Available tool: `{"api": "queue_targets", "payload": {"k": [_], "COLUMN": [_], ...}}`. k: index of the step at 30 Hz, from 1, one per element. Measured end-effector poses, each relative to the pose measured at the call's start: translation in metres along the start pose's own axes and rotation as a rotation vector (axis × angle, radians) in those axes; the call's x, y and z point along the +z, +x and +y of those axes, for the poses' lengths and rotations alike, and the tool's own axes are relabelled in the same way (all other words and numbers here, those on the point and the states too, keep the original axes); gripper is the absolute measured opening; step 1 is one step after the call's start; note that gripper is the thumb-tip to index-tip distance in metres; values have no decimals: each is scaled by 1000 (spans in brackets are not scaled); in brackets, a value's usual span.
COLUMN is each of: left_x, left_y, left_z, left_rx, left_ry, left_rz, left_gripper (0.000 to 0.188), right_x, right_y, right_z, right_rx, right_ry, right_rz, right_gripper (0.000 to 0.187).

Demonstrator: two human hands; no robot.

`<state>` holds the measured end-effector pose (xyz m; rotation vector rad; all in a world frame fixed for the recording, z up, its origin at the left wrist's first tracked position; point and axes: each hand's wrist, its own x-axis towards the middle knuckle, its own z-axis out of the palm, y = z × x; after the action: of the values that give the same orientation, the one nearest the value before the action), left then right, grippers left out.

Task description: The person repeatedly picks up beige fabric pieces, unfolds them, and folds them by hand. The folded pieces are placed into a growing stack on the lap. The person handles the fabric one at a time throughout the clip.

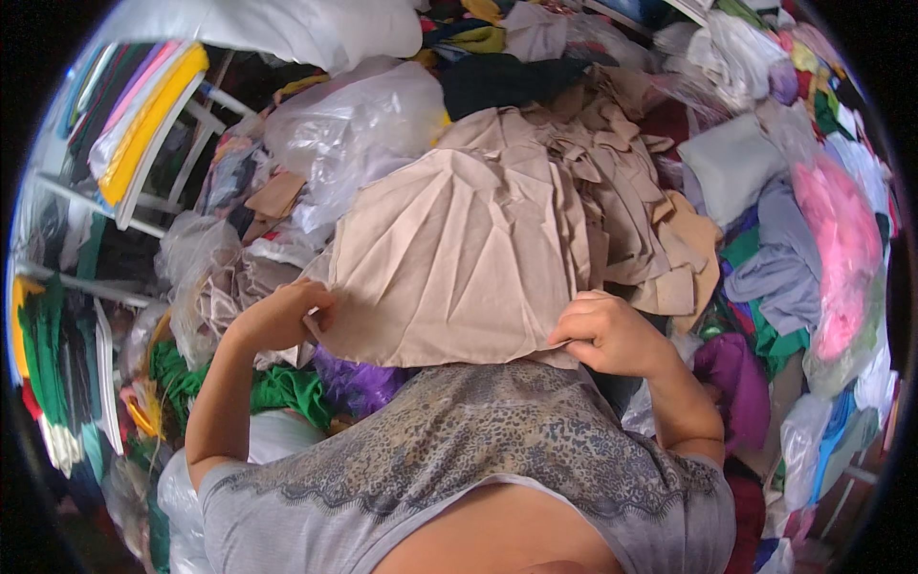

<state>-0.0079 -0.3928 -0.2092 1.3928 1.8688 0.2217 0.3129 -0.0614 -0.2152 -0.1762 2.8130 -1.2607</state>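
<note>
A creased beige piece of fabric lies spread in front of me, its near edge close to my shirt. My left hand pinches its near left corner. At the near right corner my right hand grips the edge between thumb and fingers. Under and behind it, more beige cloth is heaped in folds toward the right. I cannot tell whether the spread piece is one layer or several.
Clear plastic bags and loose cloth surround me. A white rack with folded fabrics, a yellow one among them, stands at left. Pink fabric in plastic and grey cloth are at right; green cloth lies near my left arm.
</note>
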Motion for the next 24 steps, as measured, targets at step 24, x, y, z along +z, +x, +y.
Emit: {"api": "queue_targets", "payload": {"k": [24], "left_x": [96], "left_y": [191], "left_z": [104], "left_rx": [184], "left_ry": [431], "left_rz": [562], "left_gripper": [77], "right_x": [23], "right_y": [-72], "right_z": [148], "right_rx": [746], "right_ry": [-542], "right_rz": [475], "right_gripper": [39]}}
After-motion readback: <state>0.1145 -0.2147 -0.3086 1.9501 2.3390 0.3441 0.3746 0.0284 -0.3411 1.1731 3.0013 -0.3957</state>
